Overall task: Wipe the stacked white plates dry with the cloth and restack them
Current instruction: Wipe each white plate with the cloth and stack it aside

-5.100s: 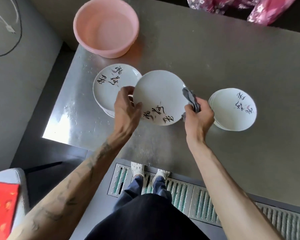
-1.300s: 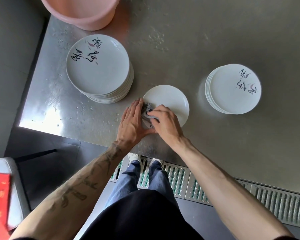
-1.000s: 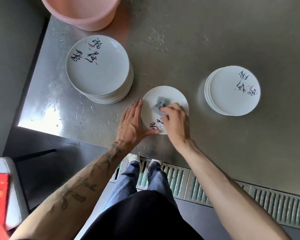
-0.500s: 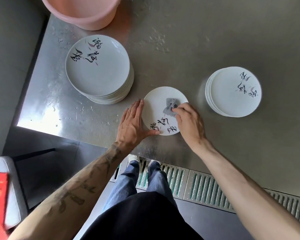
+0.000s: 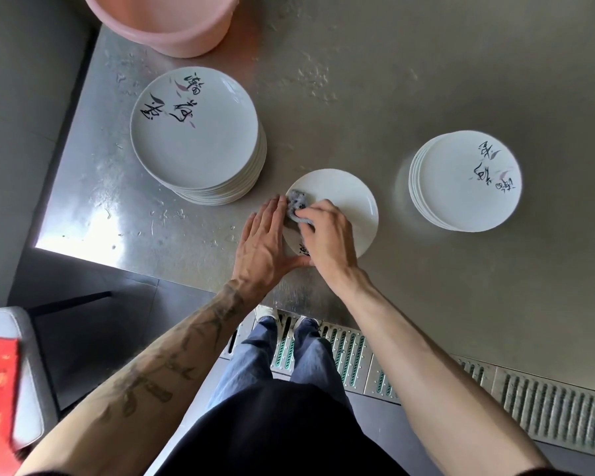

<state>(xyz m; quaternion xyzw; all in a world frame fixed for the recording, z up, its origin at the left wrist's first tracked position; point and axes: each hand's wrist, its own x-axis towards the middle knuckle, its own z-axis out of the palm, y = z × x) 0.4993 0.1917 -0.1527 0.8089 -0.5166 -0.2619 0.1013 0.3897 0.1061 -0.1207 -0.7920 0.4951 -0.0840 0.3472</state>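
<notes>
We look down on a brushed grey metal bench (image 5: 426,80) that fills most of the view, its surface flecked with water marks near the left edge. Below its near edge runs a slotted metal floor grate (image 5: 547,407), where the person's feet stand.

At the far left of the bench sits a round pink plastic basin (image 5: 165,25), cut off by the top of the frame. Just in front of it we find the tall stack of white plates (image 5: 200,139), whose top plate bears black brushed characters and pink leaf strokes. Well apart, on the right, stands the low stack of white plates (image 5: 468,180), with the same painted marks.

Between the two stacks, near the front edge, a single white plate (image 5: 351,197) lies flat and face up on the bench.

The left hand (image 5: 265,245) lies flat with its fingers straight and held together against the plate's left rim, the thumb spread along the near rim. The right hand (image 5: 327,238) has its fingers curled over a small crumpled grey cloth (image 5: 298,204) and presses it onto the left part of the plate, just beside the left fingertips. A little black lettering shows beneath the right hand.
</notes>
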